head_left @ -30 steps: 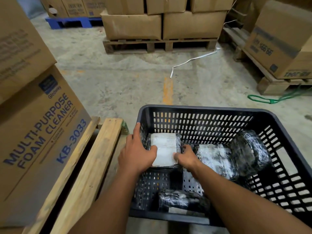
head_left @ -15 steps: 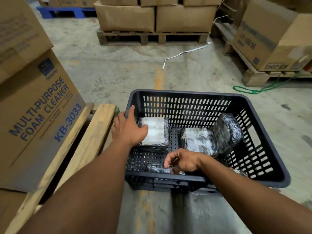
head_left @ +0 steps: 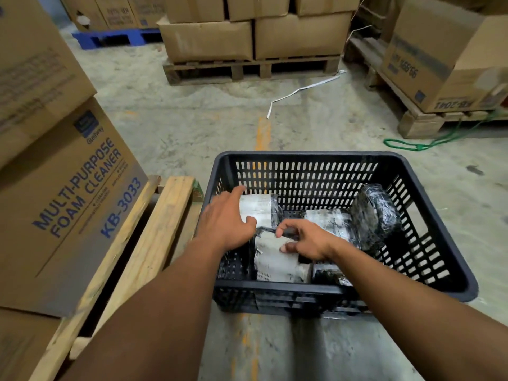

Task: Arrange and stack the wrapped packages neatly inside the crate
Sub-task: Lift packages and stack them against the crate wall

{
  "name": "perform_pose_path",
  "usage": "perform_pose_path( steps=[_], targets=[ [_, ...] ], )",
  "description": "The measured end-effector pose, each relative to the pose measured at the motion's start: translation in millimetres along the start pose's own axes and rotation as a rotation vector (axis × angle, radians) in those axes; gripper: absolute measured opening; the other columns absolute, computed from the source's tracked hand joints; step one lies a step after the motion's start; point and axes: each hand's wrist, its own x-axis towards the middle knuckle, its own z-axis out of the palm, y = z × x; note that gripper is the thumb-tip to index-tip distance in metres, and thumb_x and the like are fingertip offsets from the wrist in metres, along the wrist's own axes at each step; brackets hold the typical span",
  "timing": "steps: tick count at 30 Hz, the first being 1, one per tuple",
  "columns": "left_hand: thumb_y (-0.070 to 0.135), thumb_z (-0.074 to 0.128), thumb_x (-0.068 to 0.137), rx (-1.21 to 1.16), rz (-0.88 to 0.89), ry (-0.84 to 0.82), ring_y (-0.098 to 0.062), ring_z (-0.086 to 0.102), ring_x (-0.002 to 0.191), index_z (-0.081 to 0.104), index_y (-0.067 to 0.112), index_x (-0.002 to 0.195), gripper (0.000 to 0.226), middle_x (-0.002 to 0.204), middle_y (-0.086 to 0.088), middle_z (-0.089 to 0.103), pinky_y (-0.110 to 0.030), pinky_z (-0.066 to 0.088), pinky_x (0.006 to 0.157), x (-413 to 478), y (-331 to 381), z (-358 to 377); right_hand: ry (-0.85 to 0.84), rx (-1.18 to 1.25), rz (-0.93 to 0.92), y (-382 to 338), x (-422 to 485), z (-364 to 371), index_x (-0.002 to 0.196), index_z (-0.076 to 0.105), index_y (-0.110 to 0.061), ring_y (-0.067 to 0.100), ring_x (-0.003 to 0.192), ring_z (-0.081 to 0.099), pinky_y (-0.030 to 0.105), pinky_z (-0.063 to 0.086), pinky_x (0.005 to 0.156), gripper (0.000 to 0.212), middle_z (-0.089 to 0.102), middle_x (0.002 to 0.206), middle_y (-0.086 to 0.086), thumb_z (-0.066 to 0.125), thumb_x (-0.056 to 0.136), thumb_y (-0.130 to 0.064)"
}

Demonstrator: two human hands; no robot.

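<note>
A black slotted plastic crate point(head_left: 310, 159) stands on the concrete floor and holds several plastic-wrapped packages. My right hand point(head_left: 305, 240) grips the top edge of a white-labelled package point(head_left: 275, 262) at the crate's near side, holding it tilted up. My left hand point(head_left: 228, 218) rests flat, fingers spread, on another white-labelled package point(head_left: 259, 209) in the far left corner. A third package point(head_left: 330, 220) lies in the middle, and a dark wrapped one point(head_left: 375, 213) leans against the right wall. Another dark package point(head_left: 331, 274) lies by the near wall.
A wooden pallet point(head_left: 154, 237) with a "Multi-Purpose Foam Cleaner" carton point(head_left: 68, 204) stands close on the left. More cartons on pallets point(head_left: 253, 37) stand ahead and at the right point(head_left: 445, 59). A white strap point(head_left: 299, 92) and green cord point(head_left: 417, 145) lie on the floor.
My right hand has taken hold of the package at the near side and lifted it upright, its white label now showing. My left hand stays on the far left package.
</note>
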Motion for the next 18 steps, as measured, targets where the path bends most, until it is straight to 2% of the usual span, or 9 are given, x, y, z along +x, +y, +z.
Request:
perform_pose_path(
  steps=[2, 4, 6, 7, 9, 10, 12, 15, 18],
  targets=[
    [0.035, 0.062, 0.086, -0.186, -0.065, -0.030, -0.030, 0.057, 0.122, 0.041, 0.026, 0.154, 0.071, 0.141, -0.009, 0.058, -0.048, 0.050, 0.104, 2, 4, 2, 0.056, 0.090, -0.006, -8, -7, -24, 0.104, 0.066, -0.024, 0.026, 0.110, 0.066, 0.048, 0.057, 0.095, 0.022, 0.067, 0.118, 0.005, 0.072, 0.090, -0.008],
    [0.033, 0.066, 0.088, -0.335, -0.138, -0.039, -0.028, 0.058, 0.124, 0.042, 0.025, 0.153, 0.070, 0.147, -0.008, 0.055, -0.041, 0.054, 0.098, 4, 7, 3, 0.152, 0.283, 0.003, -14, -19, -47, 0.104, 0.067, -0.021, 0.026, 0.082, 0.075, 0.037, 0.062, 0.066, 0.018, 0.072, 0.107, 0.014, 0.070, 0.092, -0.008],
    [0.035, 0.073, 0.088, -0.498, -0.219, -0.072, -0.024, 0.058, 0.121, 0.038, 0.025, 0.155, 0.076, 0.151, -0.004, 0.051, -0.026, 0.057, 0.076, 4, 11, 3, 0.222, 0.521, -0.015, -21, -30, -62, 0.104, 0.067, -0.018, 0.022, 0.059, 0.072, 0.031, 0.058, 0.050, 0.016, 0.074, 0.098, 0.018, 0.068, 0.094, -0.006],
    [0.036, 0.075, 0.089, -0.611, -0.263, -0.097, -0.023, 0.060, 0.117, 0.037, 0.026, 0.156, 0.078, 0.148, -0.001, 0.054, -0.026, 0.057, 0.071, 5, 13, 3, 0.233, 0.633, -0.036, -24, -35, -66, 0.105, 0.066, -0.017, 0.021, 0.055, 0.070, 0.032, 0.057, 0.048, 0.016, 0.073, 0.097, 0.018, 0.067, 0.094, -0.005],
    [0.034, 0.078, 0.090, -0.876, -0.350, -0.136, -0.023, 0.069, 0.106, 0.041, 0.029, 0.152, 0.073, 0.131, 0.002, 0.065, -0.037, 0.062, 0.070, 7, 22, 0, 0.199, 0.815, -0.077, -28, -40, -69, 0.109, 0.061, -0.015, 0.024, 0.062, 0.071, 0.038, 0.061, 0.055, 0.021, 0.072, 0.104, 0.018, 0.068, 0.092, -0.005],
    [0.030, 0.077, 0.091, -1.003, -0.373, -0.139, -0.024, 0.073, 0.101, 0.043, 0.029, 0.151, 0.069, 0.124, 0.000, 0.069, -0.039, 0.064, 0.067, 8, 26, -3, 0.170, 0.853, -0.088, -31, -42, -70, 0.113, 0.060, -0.017, 0.028, 0.071, 0.072, 0.044, 0.062, 0.063, 0.028, 0.070, 0.113, 0.019, 0.070, 0.089, -0.006],
    [0.022, 0.075, 0.094, -1.161, -0.364, -0.127, -0.029, 0.076, 0.099, 0.045, 0.030, 0.152, 0.066, 0.127, -0.006, 0.072, -0.045, 0.065, 0.073, 15, 28, -10, 0.127, 0.845, -0.086, -35, -44, -70, 0.128, 0.054, -0.024, 0.035, 0.087, 0.074, 0.051, 0.063, 0.073, 0.055, 0.064, 0.129, 0.022, 0.075, 0.080, -0.008],
    [0.017, 0.072, 0.095, -1.225, -0.273, -0.219, -0.032, 0.077, 0.104, 0.050, 0.035, 0.151, 0.063, 0.125, -0.008, 0.076, -0.050, 0.063, 0.086, 19, 22, -25, 0.124, 0.795, -0.084, -41, -41, -71, 0.146, 0.044, -0.037, 0.034, 0.092, 0.075, 0.045, 0.063, 0.068, 0.091, 0.059, 0.134, 0.019, 0.082, 0.069, -0.005],
    [0.022, 0.076, 0.092, -1.202, -0.262, -0.239, -0.033, 0.076, 0.106, 0.054, 0.035, 0.149, 0.063, 0.125, -0.009, 0.076, -0.050, 0.062, 0.090, 16, 20, -29, 0.184, 0.830, -0.080, -47, -37, -67, 0.146, 0.052, -0.025, 0.038, 0.108, 0.072, 0.048, 0.063, 0.076, 0.092, 0.065, 0.135, 0.020, 0.086, 0.062, -0.005]
  ],
)
